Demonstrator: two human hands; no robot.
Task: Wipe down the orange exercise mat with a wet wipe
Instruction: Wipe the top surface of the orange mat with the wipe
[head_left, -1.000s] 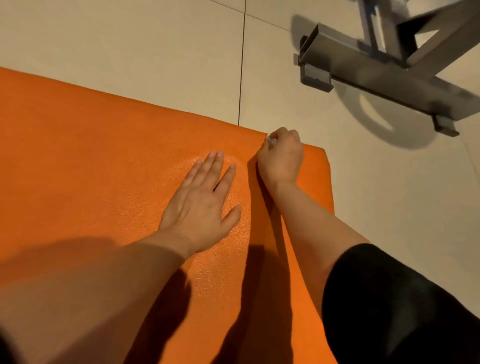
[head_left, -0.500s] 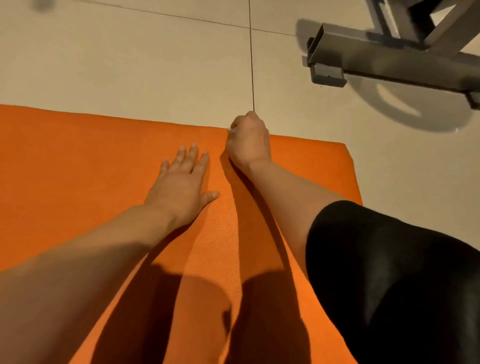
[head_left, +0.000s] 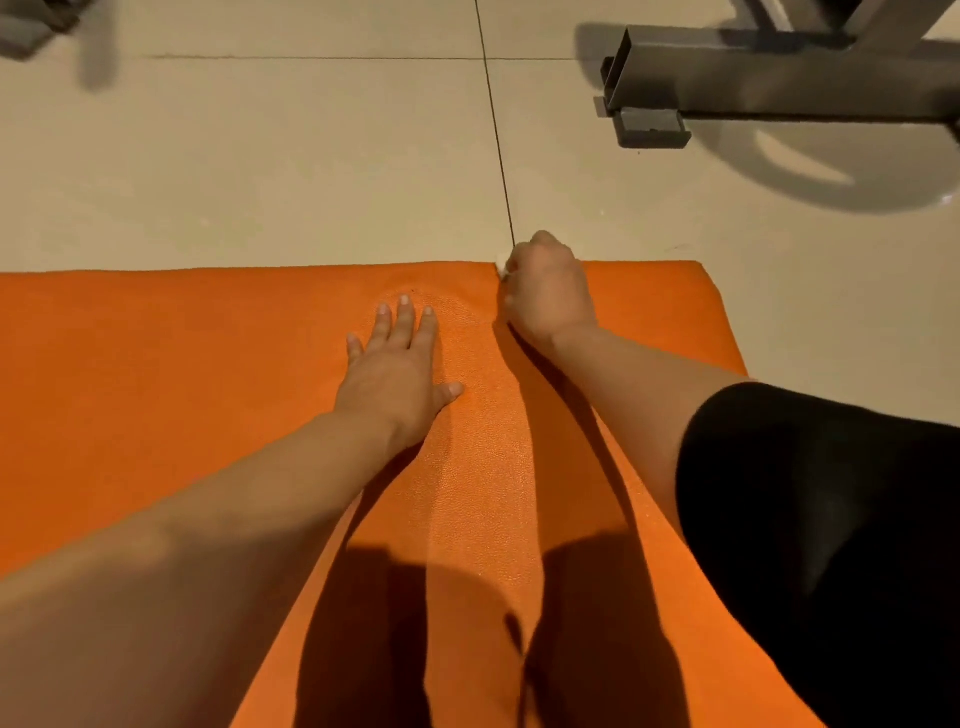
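Observation:
The orange exercise mat (head_left: 182, 374) lies across the tiled floor and fills the lower part of the view. My left hand (head_left: 397, 376) rests flat on it, fingers straight and pointing to the far edge. My right hand (head_left: 545, 291) sits at the mat's far edge, fingers curled into a fist around a wet wipe (head_left: 502, 271). Only a small white bit of the wipe shows at the fist's left side. A black sleeve covers my right upper arm.
A grey metal equipment frame (head_left: 779, 83) stands on the floor at the upper right, with a rubber foot (head_left: 652, 130) near the mat's far corner. Another dark object (head_left: 31, 26) shows at the top left. Beige floor tiles lie beyond the mat.
My right fist with the wipe has slid left along the far edge of the mat. My left hand stays flat on the mat. The view has swung so the mat's edge looks level.

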